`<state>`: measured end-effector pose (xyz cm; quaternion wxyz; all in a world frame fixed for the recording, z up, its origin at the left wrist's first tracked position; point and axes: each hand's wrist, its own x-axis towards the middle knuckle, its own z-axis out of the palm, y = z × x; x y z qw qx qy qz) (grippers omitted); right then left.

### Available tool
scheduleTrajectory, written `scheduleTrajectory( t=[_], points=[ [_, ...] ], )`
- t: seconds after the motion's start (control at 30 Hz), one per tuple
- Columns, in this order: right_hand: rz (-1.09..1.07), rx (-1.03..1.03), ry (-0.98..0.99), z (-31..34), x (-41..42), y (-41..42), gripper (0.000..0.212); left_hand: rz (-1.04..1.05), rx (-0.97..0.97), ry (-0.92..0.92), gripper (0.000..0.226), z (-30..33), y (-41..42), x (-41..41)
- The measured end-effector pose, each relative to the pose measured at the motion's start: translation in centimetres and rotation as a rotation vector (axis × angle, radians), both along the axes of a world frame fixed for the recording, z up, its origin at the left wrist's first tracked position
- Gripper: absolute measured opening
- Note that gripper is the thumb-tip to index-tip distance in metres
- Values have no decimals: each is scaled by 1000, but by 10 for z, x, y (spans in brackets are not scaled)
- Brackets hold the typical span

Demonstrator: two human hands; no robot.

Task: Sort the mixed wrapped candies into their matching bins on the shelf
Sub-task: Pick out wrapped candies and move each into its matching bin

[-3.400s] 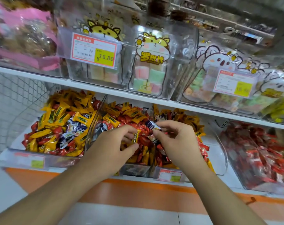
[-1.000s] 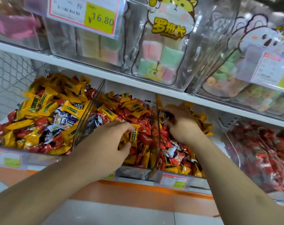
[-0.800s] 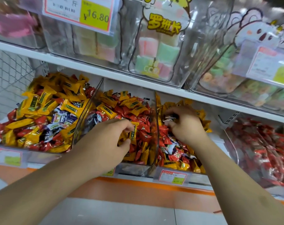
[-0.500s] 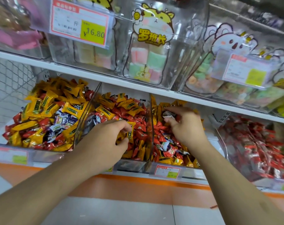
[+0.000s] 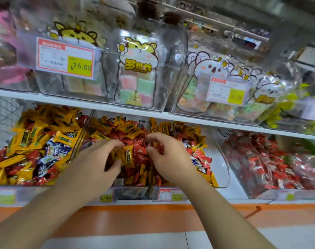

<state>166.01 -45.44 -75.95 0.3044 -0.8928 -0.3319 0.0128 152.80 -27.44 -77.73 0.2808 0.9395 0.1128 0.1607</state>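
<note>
Three clear bins sit side by side on the lower shelf, each heaped with mixed yellow, red and blue-white wrapped candies: the left bin [image 5: 82, 135], the middle bin [image 5: 133, 192] and the right bin [image 5: 223, 169]. My left hand [image 5: 97, 166] reaches into the middle bin and pinches an upright yellow candy [image 5: 127, 155] between thumb and fingers. My right hand [image 5: 171, 157] hovers over the divider between the middle and right bins. Its fingers are curled but apart, and I see nothing in them.
A fourth bin [image 5: 252, 193] at the right holds mostly red candies. The white upper shelf [image 5: 81, 104] overhangs the bins and carries clear tubs of pastel sweets with price tags [image 5: 65, 59]. Below runs an orange shelf edge [image 5: 153, 216]. Wire mesh [image 5: 3, 119] closes the left side.
My right hand has pulled back from deep in the right bin and moved left toward the middle bin. My left hand stays in the middle bin with the yellow candy. The view has tilted upward.
</note>
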Motion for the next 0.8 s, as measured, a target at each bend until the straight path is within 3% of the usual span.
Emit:
scheduleTrajectory(
  t=[0.23, 0.57, 0.8],
  points=[
    [-312, 24, -38, -8, 39, -57, 32, -191, 14, 62, 52, -13, -20, 9],
    [-206, -139, -176, -32, 74, -52, 24, -292, 71, 96, 64, -25, -43, 22],
    [-316, -21, -147, -35, 71, -50, 3, -276, 5, 50, 63, -27, -46, 20]
  ],
)
